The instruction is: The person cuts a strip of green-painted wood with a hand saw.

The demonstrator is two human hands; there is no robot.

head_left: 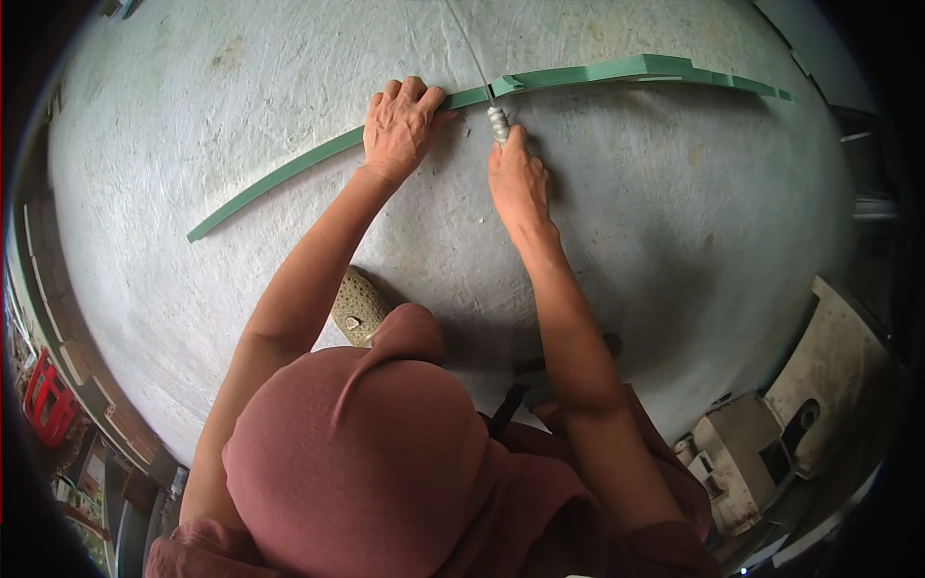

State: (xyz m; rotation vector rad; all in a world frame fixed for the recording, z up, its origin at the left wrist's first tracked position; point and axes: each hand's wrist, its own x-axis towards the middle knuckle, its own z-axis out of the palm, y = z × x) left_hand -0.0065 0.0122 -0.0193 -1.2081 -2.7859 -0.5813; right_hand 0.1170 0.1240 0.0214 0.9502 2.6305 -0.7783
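the left hand (403, 125) presses flat on the long green strip (289, 173) lying far across the grey floor (674, 241), while the right hand (518, 178) grips a thin blade's handle (497, 123), so holding the strip firm should keep the cut straight.

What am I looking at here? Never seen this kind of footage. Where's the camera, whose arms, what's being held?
There is no machine: a person works with bare hands, and a wide fisheye camera on their head looks down, so straight edges bend toward the rim. The forearms come up from the lower edge.

The surface is a rough pale concrete floor. Across it lies a long green strip, with a wider green section at its right end.

The left hand presses down on the strip. The right hand grips a pale ribbed handle of a thin tool that meets the strip. A beige shoe shows below, above the person's reddish clothing.
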